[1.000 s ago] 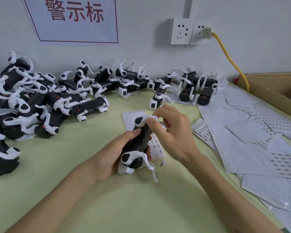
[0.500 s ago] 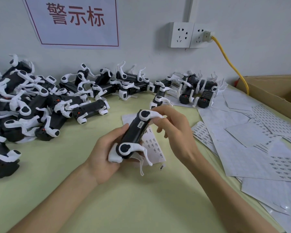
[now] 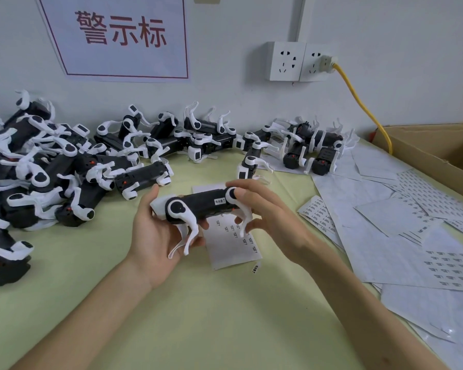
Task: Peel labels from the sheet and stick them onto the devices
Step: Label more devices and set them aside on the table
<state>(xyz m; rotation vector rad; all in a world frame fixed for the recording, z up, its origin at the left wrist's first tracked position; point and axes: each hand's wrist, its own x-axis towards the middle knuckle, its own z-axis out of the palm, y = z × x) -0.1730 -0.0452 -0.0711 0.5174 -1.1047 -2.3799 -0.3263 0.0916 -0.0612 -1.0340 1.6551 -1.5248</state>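
Well behind the device (image 3: 198,206), red-lettered sign (image 3: 118,62) "警示标"

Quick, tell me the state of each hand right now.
Left hand: holds the black-and-white device from beneath, fingers curled round it.
Right hand: pinches the device's right end, thumb on top, fingers below.
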